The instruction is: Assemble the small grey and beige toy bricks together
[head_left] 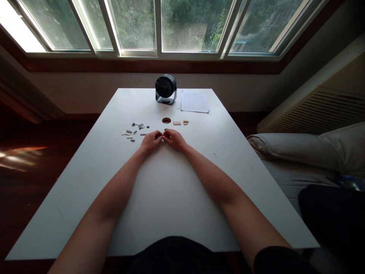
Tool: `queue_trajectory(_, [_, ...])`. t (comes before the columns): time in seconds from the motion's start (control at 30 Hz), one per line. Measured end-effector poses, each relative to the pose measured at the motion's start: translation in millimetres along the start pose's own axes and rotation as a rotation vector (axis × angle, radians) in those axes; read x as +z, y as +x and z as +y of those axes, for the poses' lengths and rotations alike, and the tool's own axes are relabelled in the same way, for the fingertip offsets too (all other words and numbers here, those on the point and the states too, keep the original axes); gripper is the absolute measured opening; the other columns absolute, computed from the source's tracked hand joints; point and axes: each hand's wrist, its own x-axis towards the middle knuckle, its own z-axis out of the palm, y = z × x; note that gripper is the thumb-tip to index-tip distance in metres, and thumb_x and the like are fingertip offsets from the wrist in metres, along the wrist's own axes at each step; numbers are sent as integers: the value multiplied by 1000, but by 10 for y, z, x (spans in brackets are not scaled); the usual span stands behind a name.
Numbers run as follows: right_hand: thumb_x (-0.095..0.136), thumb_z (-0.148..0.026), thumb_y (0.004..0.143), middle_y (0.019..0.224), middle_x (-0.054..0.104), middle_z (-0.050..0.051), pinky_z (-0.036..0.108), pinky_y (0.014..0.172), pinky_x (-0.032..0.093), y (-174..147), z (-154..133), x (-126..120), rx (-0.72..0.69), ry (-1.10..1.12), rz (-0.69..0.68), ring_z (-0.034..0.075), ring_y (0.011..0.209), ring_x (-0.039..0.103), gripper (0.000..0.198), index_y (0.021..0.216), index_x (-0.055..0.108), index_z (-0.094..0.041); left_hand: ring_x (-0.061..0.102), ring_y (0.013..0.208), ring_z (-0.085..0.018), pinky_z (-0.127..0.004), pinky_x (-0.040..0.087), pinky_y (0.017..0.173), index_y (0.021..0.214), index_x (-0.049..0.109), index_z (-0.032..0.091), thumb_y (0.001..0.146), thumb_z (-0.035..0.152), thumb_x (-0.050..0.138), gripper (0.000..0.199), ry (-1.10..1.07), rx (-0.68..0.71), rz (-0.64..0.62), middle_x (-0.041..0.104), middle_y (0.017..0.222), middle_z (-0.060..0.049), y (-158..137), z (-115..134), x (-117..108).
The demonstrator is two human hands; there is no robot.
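Note:
My left hand (152,140) and my right hand (175,139) meet over the white table (176,190). Both have their fingers pinched together, with the fingertips almost touching. A small light-and-dark thing (164,130) shows just behind the fingertips; most of it is hidden, and I cannot tell its kind. Left of my hands lies a loose scatter of small grey, black and cream pieces (129,131) that look like toy building parts. One short dark bar (143,134) lies close to my left hand. Beyond my right hand sit small tan pieces in rows (176,123) and a smaller tan group (186,122).
A round hole (166,120) opens in the tabletop just beyond my hands. Farther back stand a black fan-like device (165,89) and printed sheets of paper (195,101). Windows (196,26) line the far wall; a cushioned seat (288,146) is at the right.

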Motion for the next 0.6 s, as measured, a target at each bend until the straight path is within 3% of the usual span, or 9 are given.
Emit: queue_trajectory(0.6, [60, -28, 85, 86, 62, 2, 27, 71, 39, 2, -15, -5, 15, -1, -1, 16, 78, 52, 9, 89, 60, -20, 61, 77, -18, -29, 46, 73, 97, 69, 22, 86, 32, 53, 22, 12, -18, -7, 72, 89, -3, -5, 30, -16])
